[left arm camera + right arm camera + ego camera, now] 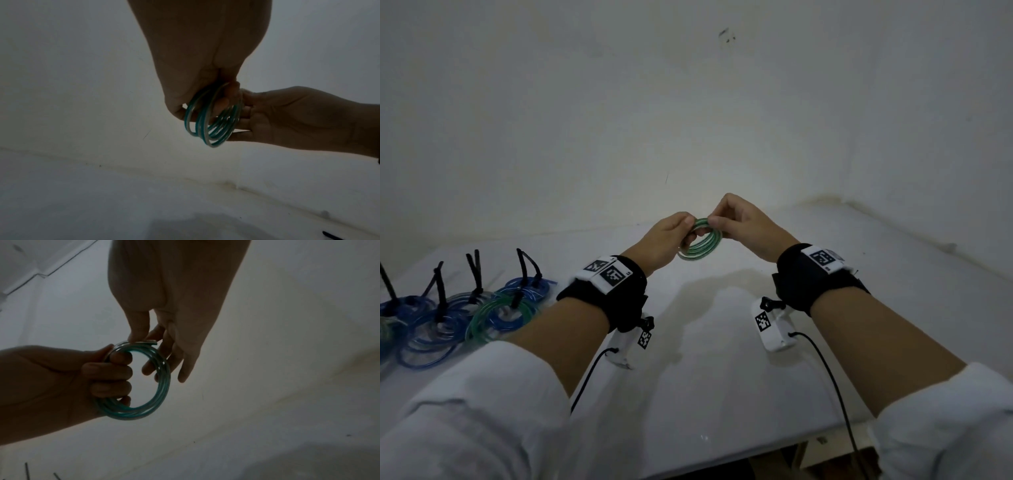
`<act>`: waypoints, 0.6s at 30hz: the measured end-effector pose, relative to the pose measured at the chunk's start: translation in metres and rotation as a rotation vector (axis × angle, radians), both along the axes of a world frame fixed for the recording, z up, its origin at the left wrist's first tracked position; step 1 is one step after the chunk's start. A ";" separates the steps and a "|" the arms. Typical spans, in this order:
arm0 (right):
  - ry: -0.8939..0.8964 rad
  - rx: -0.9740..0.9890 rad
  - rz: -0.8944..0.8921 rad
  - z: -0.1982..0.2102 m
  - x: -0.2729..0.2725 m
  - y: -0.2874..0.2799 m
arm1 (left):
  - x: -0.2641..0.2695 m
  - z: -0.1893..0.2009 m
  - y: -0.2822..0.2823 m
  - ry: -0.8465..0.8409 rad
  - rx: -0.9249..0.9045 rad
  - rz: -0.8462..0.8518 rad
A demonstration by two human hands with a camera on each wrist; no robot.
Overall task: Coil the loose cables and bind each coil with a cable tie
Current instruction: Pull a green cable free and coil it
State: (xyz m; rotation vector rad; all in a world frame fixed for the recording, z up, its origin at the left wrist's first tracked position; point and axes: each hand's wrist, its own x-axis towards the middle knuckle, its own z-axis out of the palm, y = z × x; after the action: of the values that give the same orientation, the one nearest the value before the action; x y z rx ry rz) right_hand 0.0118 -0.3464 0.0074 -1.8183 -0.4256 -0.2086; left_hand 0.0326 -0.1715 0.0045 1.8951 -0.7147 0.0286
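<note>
- The flat white desk [722, 359] fills the lower part of the head view and meets a plain white wall behind it. It serves as the landmark here.
- A heap of finished blue and green translucent cable coils [458, 315], each bound with a black cable tie whose tail sticks up, lies on the desk at its far left edge, well apart from the hands.
- The left hand [662, 240] is raised above the middle of the desk. Its four fingers [111, 369] curl through the ring and grip one side of it.
- The right hand [743, 222], just beside the left over the same spot, pinches the top of the ring between thumb and forefinger; its other fingers hang loose behind the loops.
- The small green-and-clear plastic cable coil [700, 243] hangs between both hands, clear of the desk. It is several turns wound into a neat round ring, glossy and see-through, with a green core.
- The cut end of the cable [151, 342] sits at the top of the ring, under the right thumb.
- Handling, as a judgement: the coil looks light, smooth and springy, so the turns would likely fan out or slip if let go. The best hold is across all the turns at once, as the left hand has it, with the loose end pinned until a tie goes on.
- No tie is on this coil yet.
</note>
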 end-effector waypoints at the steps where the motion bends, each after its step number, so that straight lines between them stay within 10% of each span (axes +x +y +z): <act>1: -0.013 0.002 -0.009 0.000 -0.003 -0.005 | 0.001 0.000 -0.006 0.005 0.002 0.006; 13: 0.100 -0.028 -0.247 -0.005 -0.040 -0.103 | -0.004 -0.009 -0.104 0.002 0.096 -0.147; 18: 0.374 -0.629 -0.434 -0.009 -0.065 -0.169 | -0.012 -0.015 -0.136 -0.008 0.099 -0.168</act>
State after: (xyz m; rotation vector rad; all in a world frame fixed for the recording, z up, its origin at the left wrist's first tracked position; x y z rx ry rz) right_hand -0.0536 -0.5152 -0.0019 -2.4952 0.2048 -0.0217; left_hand 0.0209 -0.3077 -0.0105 1.9231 -0.8926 -0.1064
